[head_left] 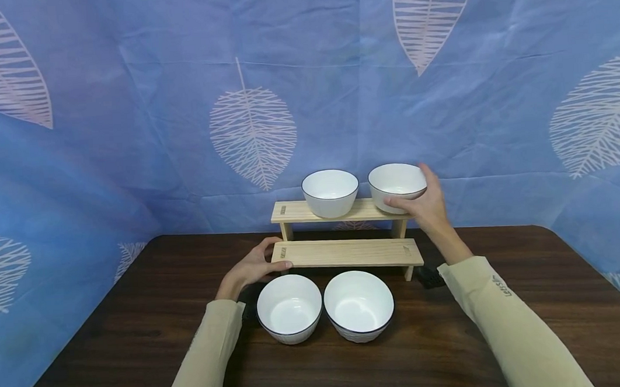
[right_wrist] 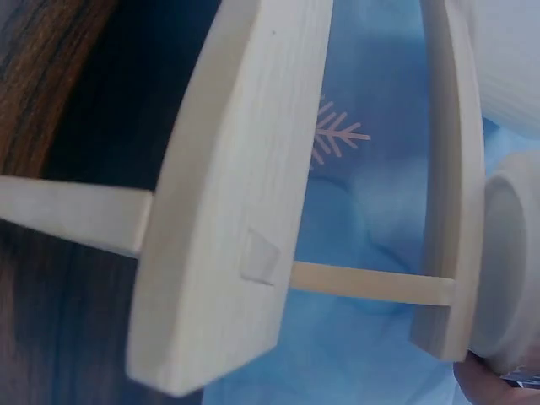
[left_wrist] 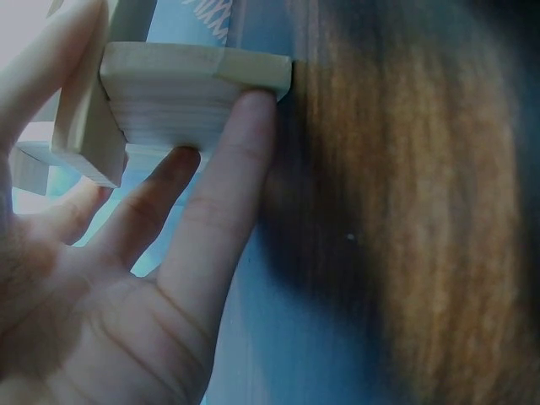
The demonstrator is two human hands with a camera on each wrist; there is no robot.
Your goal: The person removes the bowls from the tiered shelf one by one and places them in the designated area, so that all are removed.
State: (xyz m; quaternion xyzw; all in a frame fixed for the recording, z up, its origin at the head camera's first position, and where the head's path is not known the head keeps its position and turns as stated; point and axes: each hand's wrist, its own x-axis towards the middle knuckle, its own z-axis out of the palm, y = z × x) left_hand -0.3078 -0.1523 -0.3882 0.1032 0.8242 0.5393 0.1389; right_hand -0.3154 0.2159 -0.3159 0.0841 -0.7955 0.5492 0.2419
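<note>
A two-tier wooden shelf rack (head_left: 344, 253) stands at the back of the table. On its upper tier, at the right, sits a white bowl (head_left: 396, 180) with a dark rim. My right hand (head_left: 430, 206) holds that bowl by its right side, thumb in front and fingers behind. Only a fingertip (right_wrist: 488, 384) under the bowl shows in the right wrist view. My left hand (head_left: 252, 266) grips the left end of the lower tier, thumb along its front edge. In the left wrist view its fingers (left_wrist: 215, 211) touch the wooden support (left_wrist: 186, 93).
Another white bowl (head_left: 330, 186) sits on the upper tier, left of the held one. Two more, a left bowl (head_left: 289, 305) and a right bowl (head_left: 359, 303), stand side by side on the dark table (head_left: 454, 338) before the rack. A blue leaf-patterned cloth (head_left: 327, 111) hangs behind.
</note>
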